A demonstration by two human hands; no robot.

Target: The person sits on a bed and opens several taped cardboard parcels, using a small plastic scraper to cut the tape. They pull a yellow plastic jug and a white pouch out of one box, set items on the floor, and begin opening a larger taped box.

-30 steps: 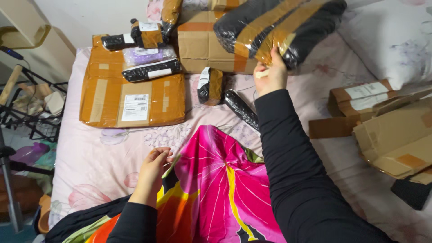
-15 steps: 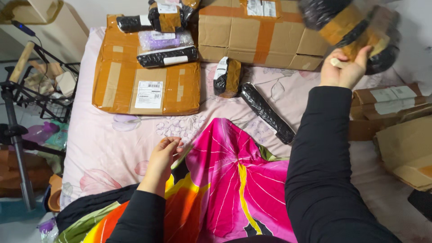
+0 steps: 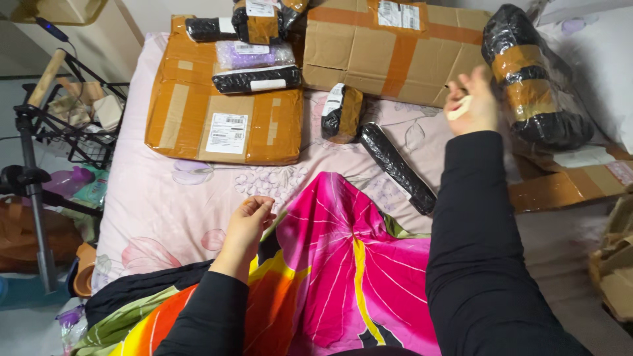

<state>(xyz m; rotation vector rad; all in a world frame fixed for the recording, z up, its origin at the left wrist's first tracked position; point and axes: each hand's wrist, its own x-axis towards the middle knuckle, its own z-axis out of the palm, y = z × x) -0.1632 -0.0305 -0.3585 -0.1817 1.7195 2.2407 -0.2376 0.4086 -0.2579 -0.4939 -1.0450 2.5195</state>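
My right hand (image 3: 469, 102) near bed's (image 3: 165, 204) far right corner, beside black bundle (image 3: 535, 82), pinching pale scrap. Left hand (image 3: 249, 221) loosely curled, empty, at blanket (image 3: 343, 264) edge. Best grip bundle with both palms.

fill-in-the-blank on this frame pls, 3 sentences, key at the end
The right hand is raised beside a black parcel banded with ____ tape.
The left hand rests at the edge of a mostly ____ blanket.
The large flat parcel lies on the ____.

Missing words: brown; pink; bed
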